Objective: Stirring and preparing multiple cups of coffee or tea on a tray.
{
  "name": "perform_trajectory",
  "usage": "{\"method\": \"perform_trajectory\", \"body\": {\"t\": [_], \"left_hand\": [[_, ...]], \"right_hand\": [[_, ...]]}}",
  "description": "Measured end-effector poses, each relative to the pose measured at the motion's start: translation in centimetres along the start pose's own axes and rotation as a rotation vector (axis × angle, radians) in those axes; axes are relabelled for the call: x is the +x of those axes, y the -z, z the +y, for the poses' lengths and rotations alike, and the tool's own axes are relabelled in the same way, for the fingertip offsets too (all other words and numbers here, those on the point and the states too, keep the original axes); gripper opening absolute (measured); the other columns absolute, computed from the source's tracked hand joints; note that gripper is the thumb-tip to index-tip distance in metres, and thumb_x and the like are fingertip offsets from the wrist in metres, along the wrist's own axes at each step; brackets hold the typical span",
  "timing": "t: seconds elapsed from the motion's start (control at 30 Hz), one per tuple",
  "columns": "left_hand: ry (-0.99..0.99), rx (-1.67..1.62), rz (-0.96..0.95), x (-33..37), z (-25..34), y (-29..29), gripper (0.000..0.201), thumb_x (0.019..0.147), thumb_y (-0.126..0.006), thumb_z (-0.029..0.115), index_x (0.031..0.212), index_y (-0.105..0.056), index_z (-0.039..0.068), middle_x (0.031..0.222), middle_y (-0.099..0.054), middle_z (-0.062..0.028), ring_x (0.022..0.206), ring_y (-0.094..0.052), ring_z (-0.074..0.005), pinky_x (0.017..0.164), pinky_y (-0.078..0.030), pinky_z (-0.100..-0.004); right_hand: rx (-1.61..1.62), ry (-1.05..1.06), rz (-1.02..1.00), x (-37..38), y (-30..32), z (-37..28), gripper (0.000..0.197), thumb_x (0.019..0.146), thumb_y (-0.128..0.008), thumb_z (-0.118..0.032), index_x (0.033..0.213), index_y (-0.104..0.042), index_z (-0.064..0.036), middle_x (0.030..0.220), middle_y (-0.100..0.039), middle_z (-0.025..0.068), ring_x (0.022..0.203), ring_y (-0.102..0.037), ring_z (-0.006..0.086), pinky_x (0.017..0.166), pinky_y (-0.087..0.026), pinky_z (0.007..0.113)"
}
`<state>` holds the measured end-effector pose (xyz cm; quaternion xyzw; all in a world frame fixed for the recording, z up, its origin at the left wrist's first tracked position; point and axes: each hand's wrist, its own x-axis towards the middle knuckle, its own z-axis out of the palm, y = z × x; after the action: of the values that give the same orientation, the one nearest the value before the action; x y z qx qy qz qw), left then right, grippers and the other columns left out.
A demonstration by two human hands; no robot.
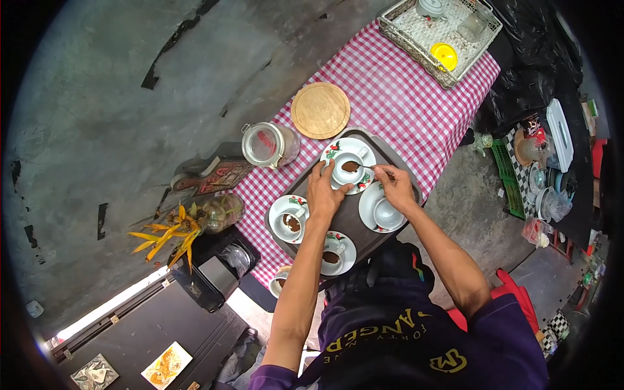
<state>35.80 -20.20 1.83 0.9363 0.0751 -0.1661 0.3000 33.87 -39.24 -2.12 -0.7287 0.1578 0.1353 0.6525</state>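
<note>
My right hand (395,187) pinches a teaspoon (368,167), its tip inside a white cup (339,174) with brown powder at the bottom. Fingers and thumb of my left hand (325,195) curve around the near left side of that cup, above its floral saucer (330,147). A dark tray (359,229) carries this set and others. Just below my right hand, another cup (389,217) shows no powder inside. Left of my left forearm, a cup (284,229) contains brown and white powder. A further cup (332,258) with brown powder sits nearer me, beside that forearm.
A lidded glass jar (268,144) and a round wooden board (320,110) stand beyond the tray on the checkered tablecloth (416,97). Off the tray is a container with brown contents (278,284). A wicker tray (422,55) occupies the far end; a vase (222,211) with yellow flowers is left.
</note>
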Motion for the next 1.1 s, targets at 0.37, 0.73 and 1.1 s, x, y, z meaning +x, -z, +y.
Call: {"method": "perform_trajectory", "body": {"t": [0.37,0.73,1.1], "left_hand": [[-0.002,0.010,0.010,0.04,-0.16,-0.04,0.080,0.060,-0.087,0.030,0.130,-0.056,0.007,0.136,-0.048,-0.0134,0.125,-0.045,-0.0313,0.103,-0.041,-0.0416],[-0.008,0.019,0.019,0.07,-0.46,-0.30,0.080,0.060,-0.087,0.029,0.130,-0.056,0.008,0.136,-0.048,-0.0132,0.126,-0.045,-0.0309,0.104,-0.040,-0.0411],[-0.007,-0.009,0.026,-0.02,-0.36,-0.26,0.079,0.059,-0.087,0.028,0.129,-0.056,0.008,0.136,-0.049,-0.0140,0.125,-0.045,-0.0318,0.103,-0.040,-0.0409]], "right_hand": [[-0.043,0.030,0.019,0.09,-0.23,0.27,0.034,0.093,-0.061,-0.029,0.106,-0.068,0.0012,0.086,-0.070,0.0103,0.079,-0.062,0.0135,0.075,-0.049,0.028],[-0.047,0.020,0.023,0.31,-0.50,0.19,0.034,0.094,-0.060,-0.030,0.107,-0.068,0.0001,0.083,-0.069,0.0099,0.077,-0.063,0.0139,0.073,-0.049,0.028],[-0.043,0.045,0.039,0.51,-0.69,0.19,0.031,0.093,-0.061,-0.027,0.108,-0.068,-0.0001,0.082,-0.069,0.0095,0.075,-0.063,0.0132,0.071,-0.050,0.028]]}}
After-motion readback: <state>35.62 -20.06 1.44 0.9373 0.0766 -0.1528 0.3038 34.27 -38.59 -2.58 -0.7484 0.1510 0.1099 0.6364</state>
